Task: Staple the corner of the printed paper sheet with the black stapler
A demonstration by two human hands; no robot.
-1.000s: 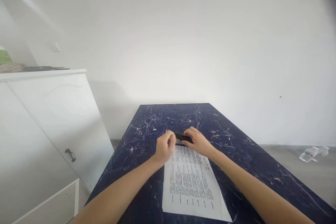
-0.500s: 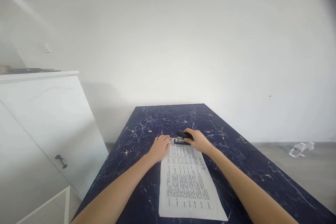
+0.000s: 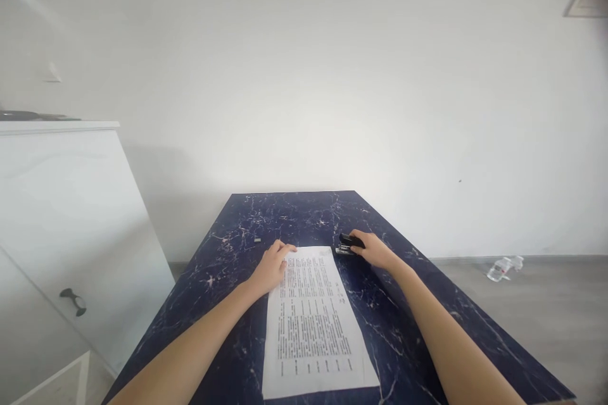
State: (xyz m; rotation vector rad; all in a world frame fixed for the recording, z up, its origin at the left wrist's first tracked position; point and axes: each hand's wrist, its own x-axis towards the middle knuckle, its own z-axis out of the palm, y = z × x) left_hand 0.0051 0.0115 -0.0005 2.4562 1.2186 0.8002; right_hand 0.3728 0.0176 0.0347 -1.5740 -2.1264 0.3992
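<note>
A long printed sheet of paper (image 3: pixel 308 310) lies lengthwise on the dark blue marbled table (image 3: pixel 289 215). Across its far left corner rests my left hand (image 3: pixel 270 267), fingers stretched out and apart, fingertips touching the paper. My right hand (image 3: pixel 373 249) is closed around the rear of a black stapler (image 3: pixel 350 241). The stapler's front points left, a short gap to the right of the sheet's far edge, and its jaws stand apart. Whether more sheets lie under the top one, I cannot tell.
A small grey piece (image 3: pixel 257 240) lies on the table left of my left hand. To the left stands a white cabinet (image 3: pixel 71 202) with a dark handle (image 3: pixel 73 302). A clear plastic bottle (image 3: pixel 498 269) lies on the floor at right. Behind the table is a white wall (image 3: pixel 285 76).
My right hand has drawn the stapler off the paper's far edge to the right. My left hand stays at the far left corner. The whole view has shifted slightly.
</note>
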